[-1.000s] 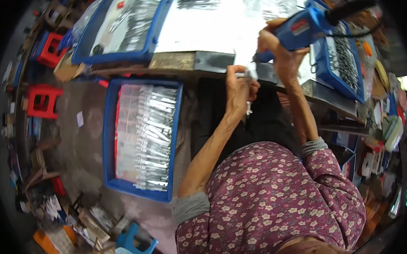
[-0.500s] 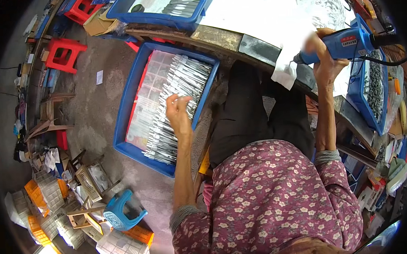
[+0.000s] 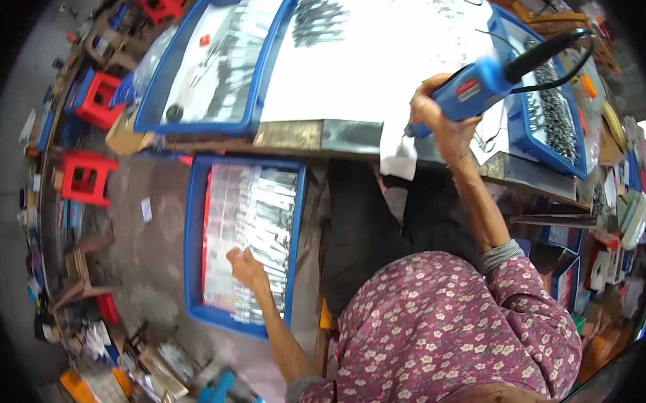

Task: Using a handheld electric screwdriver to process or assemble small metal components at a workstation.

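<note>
My right hand [image 3: 443, 120] is wrapped round a blue corded power driver [image 3: 469, 91]. The driver's tip points down and left, over a white cloth [image 3: 399, 155] hanging at the table's front edge. My left hand [image 3: 248, 268] is above a blue tray [image 3: 189, 243] standing low, left of my legs. Its fingers are curled together, and blur hides whatever they may hold. Under and beside that hand lie many slim silver metal pieces [image 3: 273, 218] in rows, next to a pale sheet with a red edge.
On the white-covered table [image 3: 325, 86] stands a second blue tray [image 3: 257, 96] with metal pieces. A dark cluster of pieces [image 3: 321, 18] lies beside it. Another blue tray [image 3: 577, 165] at right holds small dark parts. Red stools [image 3: 85, 177] and a blue stool [image 3: 227, 396] stand at left.
My view has swung, so the table sits lower and further left. My left hand has moved toward the tray's pale sheet. My right hand still grips the driver near the cloth.
</note>
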Demonstrator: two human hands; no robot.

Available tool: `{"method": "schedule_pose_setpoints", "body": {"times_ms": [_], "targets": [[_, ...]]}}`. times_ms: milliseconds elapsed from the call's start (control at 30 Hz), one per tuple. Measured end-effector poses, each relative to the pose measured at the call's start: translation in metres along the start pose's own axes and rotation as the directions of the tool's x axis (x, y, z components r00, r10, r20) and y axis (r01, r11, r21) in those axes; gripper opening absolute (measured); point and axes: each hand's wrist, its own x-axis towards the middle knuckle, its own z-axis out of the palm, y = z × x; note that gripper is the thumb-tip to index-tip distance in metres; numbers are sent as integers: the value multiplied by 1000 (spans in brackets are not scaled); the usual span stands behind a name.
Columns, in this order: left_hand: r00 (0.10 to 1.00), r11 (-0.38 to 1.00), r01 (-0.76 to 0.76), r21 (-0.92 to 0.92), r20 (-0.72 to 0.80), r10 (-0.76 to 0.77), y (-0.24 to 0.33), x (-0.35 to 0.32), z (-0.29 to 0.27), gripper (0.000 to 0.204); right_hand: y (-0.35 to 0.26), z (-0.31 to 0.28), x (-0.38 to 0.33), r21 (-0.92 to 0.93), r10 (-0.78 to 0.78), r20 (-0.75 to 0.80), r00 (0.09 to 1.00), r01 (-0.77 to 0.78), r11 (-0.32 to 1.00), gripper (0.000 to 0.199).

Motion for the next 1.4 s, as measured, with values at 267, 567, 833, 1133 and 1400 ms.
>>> {"method": "schedule_pose_setpoints", "body": {"times_ms": [267, 567, 833, 1133, 1400], "targets": [[899, 842, -390, -372, 43, 435, 155, -5, 8, 21, -3, -6, -2, 72, 52, 49, 997, -56, 996, 10], [311, 279, -887, -367, -28, 950, 356, 57, 129, 19, 2, -8, -7, 57, -85, 169, 982, 76, 995, 22], [182, 174, -983, 67, 150, 972, 392, 74, 188, 8, 11, -11, -5, 72, -125, 177, 976, 114, 991, 30], [192, 172, -965, 197, 88, 978, 383, 72, 179, 21, 9, -14, -8, 114, -32, 156, 987, 15, 993, 26], [229, 136, -955, -264, -366, 902, 382, 62, 103, 16, 11, -12, -3, 90, -84, 70, 994, 78, 993, 18]]}}
